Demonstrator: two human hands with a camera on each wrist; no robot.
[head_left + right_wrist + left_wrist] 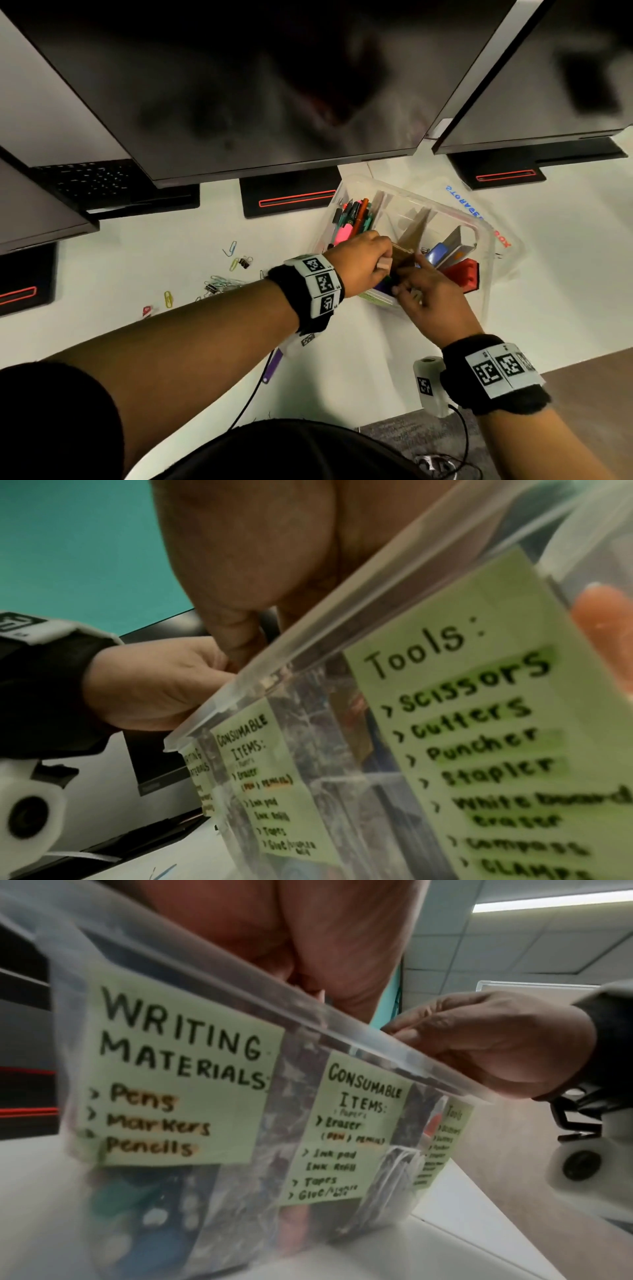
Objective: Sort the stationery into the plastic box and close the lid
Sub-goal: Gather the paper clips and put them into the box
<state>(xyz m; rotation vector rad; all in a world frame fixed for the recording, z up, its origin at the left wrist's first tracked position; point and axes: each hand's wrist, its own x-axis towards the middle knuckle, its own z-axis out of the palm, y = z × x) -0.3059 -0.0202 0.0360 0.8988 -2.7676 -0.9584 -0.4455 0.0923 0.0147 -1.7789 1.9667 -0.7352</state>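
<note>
Clear plastic box [486,240] sits open on the white desk [154,246], right of centre, just in front of the monitor stands. Its lid [493,202] lies under/behind the box w/ blue-red lettering showing.

Inside, far-left compartment: pens & markers [352,216] standing on end. Right compartment: a blue item [435,252], a grey flat item and a red block [462,275].

Both hands meet over the near edge of the box, at the middle compartment. Left hand [359,263]: fingers curled, pinching a small pale eraser [385,264] between thumb & fingers. Right hand [428,298]: fingers curled down at the box rim beside a brown cardboard divider [409,245], fingertips touching something dark there; cannot tell if it grips anything.

Front wall of the box carries green sticky labels: "WRITING MATERIALS" [178,1069], "CONSUMABLE ITEMS" [346,1131] and "Tools" [479,723], left to right. Small print on the mid one is blurred in parts.

On the desk left of the box: loose paper clips [233,248], yellow, blue and silver, plus a few black binder clips [244,262], scattered well apart from the box. A purple item [272,366] lies near the desk's near edge, under the left forearm.
</note>
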